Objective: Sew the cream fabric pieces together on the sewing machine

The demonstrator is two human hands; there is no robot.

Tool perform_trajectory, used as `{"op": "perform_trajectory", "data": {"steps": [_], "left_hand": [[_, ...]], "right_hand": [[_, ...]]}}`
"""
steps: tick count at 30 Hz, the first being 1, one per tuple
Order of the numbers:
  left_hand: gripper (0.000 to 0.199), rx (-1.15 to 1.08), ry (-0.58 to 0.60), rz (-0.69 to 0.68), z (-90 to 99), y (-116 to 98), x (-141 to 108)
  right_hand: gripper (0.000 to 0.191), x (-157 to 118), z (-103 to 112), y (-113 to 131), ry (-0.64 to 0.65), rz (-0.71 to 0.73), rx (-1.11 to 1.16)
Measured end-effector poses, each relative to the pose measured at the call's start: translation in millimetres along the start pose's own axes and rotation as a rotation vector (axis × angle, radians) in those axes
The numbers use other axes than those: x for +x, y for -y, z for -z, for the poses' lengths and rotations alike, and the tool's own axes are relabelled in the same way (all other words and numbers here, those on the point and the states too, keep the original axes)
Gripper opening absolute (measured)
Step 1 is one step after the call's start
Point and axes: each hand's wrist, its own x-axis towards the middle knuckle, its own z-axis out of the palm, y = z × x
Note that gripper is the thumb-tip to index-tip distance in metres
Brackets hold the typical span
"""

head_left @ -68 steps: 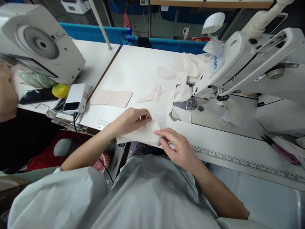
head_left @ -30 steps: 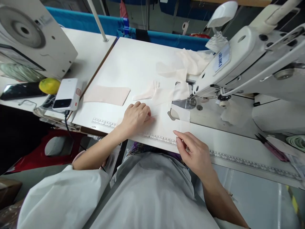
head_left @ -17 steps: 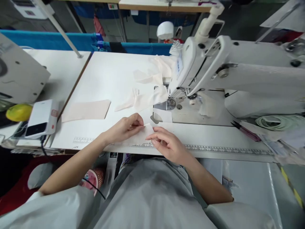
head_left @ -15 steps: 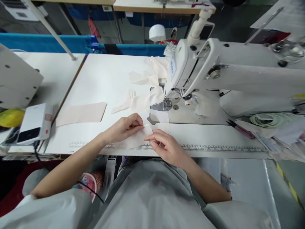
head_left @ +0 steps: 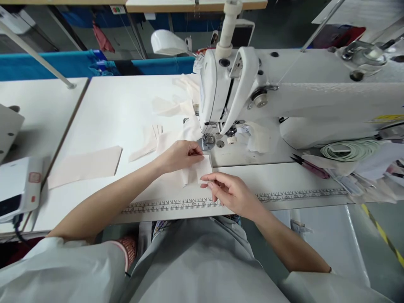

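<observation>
Both my hands pinch a small pale fabric piece [head_left: 204, 166] just in front of the sewing machine [head_left: 217, 90]. My left hand [head_left: 180, 156] is closed on its upper left edge, close to the presser foot [head_left: 208, 143]. The fingers of my right hand [head_left: 229, 190] are closed on its lower right corner. More pale cloth [head_left: 148, 145] spreads over the table left of the presser foot. A flat pale pink panel [head_left: 86, 166] lies farther left. Part of the held cloth is hidden behind my left hand.
A printed ruler strip [head_left: 176, 205] runs along the table's front edge. Dark-bladed snips [head_left: 311, 166] lie at the right, beside a coil of pale green cord [head_left: 349, 148] and fabric scraps [head_left: 375, 179]. A white box-like device [head_left: 22, 185] stands at the far left.
My view has shifted to the right. Both hands have brought the fabric piece a little closer to the presser foot, and it now stands more spread between them.
</observation>
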Motion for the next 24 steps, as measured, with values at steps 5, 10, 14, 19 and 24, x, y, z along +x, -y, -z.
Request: {"op": "perform_trajectory", "data": {"steps": [5, 10, 14, 19, 24], "left_hand": [[0.016, 0.16, -0.066, -0.055, -7.5, 0.8, 11.8], [0.013, 0.3, -0.121, -0.051, -14.0, 4.9, 17.5], [0.012, 0.302, -0.123, -0.038, -14.5, 6.6, 19.0], [0.013, 0.301, -0.106, -0.015, -13.9, 6.6, 18.8], [0.013, 0.325, -0.106, -0.02, -14.0, 6.9, 19.2]], "right_hand": [[0.03, 6.4, 7.0, -4.5, 0.039, -0.054, 0.046], [0.028, 12.0, 6.6, -13.3, 0.062, -0.077, 0.095], [0.027, 13.9, 7.5, -14.5, 0.07, -0.093, 0.123], [0.026, 12.8, 9.4, -13.8, 0.062, -0.089, 0.128], [0.026, 12.8, 9.4, -13.3, 0.062, -0.089, 0.111]]}}
